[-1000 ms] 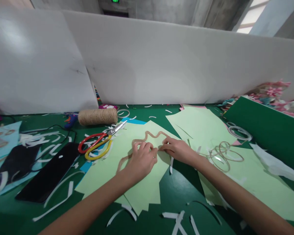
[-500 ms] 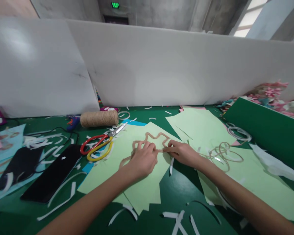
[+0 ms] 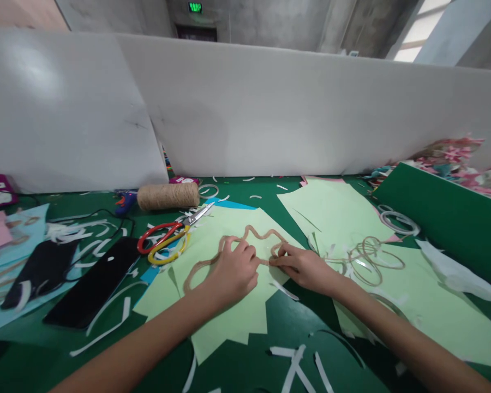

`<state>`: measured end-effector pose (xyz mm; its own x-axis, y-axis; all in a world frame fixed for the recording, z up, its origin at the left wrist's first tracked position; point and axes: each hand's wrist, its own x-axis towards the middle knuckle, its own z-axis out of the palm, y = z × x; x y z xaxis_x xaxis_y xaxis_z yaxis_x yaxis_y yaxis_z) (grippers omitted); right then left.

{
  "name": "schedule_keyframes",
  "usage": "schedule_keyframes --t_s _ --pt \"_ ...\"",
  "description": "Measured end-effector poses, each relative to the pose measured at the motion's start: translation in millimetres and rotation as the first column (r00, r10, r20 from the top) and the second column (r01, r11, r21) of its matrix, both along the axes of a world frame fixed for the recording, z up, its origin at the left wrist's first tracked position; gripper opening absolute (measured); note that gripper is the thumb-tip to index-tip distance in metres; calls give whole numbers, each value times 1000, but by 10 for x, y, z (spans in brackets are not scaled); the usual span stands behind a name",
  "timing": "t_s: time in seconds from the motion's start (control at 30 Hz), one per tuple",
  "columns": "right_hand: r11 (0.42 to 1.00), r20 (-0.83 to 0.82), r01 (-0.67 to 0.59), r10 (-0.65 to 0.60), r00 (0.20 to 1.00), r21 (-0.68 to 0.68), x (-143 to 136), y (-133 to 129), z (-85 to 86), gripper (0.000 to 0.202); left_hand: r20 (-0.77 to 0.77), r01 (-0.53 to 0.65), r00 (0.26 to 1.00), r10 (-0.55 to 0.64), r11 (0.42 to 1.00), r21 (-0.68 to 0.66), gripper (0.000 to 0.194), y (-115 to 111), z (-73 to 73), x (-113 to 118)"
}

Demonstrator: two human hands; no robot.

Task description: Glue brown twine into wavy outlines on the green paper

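right fingers (image 3: 284,261) touching brown cord (image 3: 262,237) | lit green sign (image 3: 195,7): characters illegible

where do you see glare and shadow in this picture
Head view: soft glare on the white panel, upper left; head view: pale sheen on the green table; head view: dark shadow on that table just below the right hand.
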<state>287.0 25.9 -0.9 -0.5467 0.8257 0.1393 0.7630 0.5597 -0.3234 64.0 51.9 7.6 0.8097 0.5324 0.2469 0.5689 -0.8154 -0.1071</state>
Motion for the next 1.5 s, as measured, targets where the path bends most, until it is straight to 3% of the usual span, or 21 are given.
schedule_keyframes --t_s 0.17,0.3,0.5,0.73,1.07,1.27,1.5 --pt "998 -48 -59 57 997 -39 -98 -208 60 32 -34 10 999 -10 1000 10 11 -154 10 -39" --pt "997 -45 -70 68 997 -41 -136 -305 76 32 -54 92 994 -90 995 28 19 -233 -40 11" --pt "996 17 -88 89 996 -35 -88 -357 109 34 -84 171 982 -171 985 -8 23 -246 -94 4" --pt "992 -6 -62 61 998 -107 6 -434 121 36 -109 221 970 -217 975 26 25 -264 -25 -20" --pt "997 47 -70 71 996 -33 22 -392 94 34 -125 154 979 -164 984 -86 41 -333 20 2" --pt "998 9 -12 13 1000 -62 70 -316 122 18 -150 148 977 -155 988 -53 34 -355 81 68" --pt "999 54 -48 49 997 -8 48 -197 121 20 -139 130 981 -133 991 -32 30 -400 39 95"
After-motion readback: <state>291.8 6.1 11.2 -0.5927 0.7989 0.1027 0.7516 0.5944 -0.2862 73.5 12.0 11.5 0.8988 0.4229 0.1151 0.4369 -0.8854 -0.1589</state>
